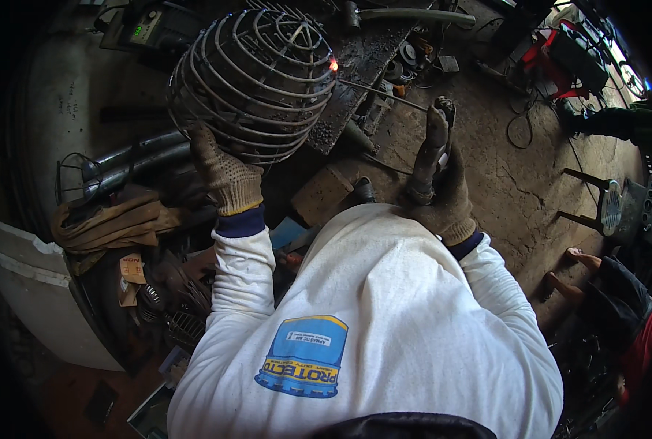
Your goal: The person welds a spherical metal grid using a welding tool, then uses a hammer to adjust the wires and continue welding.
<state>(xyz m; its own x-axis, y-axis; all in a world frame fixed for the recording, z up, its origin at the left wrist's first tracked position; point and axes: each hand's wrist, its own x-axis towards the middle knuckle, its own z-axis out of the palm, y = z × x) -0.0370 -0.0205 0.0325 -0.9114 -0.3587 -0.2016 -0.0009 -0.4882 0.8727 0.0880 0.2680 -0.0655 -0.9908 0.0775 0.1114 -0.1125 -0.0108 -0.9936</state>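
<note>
A round cage of welded metal rods (256,82) rests at the top centre, with a small orange glow on its right side. My left hand (227,174), in a dotted work glove, grips the cage's lower left edge; its fingertips are partly hidden. In my right hand (450,197), also gloved, is a welding electrode holder (430,150), held closed in the fingers. A thin welding rod (384,94) reaches from the holder's jaws toward the cage, its tip apart from the glowing spot.
A welding machine (150,28) with a lit display stands at the upper left. A hammer (414,14) lies behind the cage on a dirty metal bench (359,55). Metal pipes (135,157) and a brown cloth (113,223) lie left. Another person (619,300) is at the right, near a stool (610,208).
</note>
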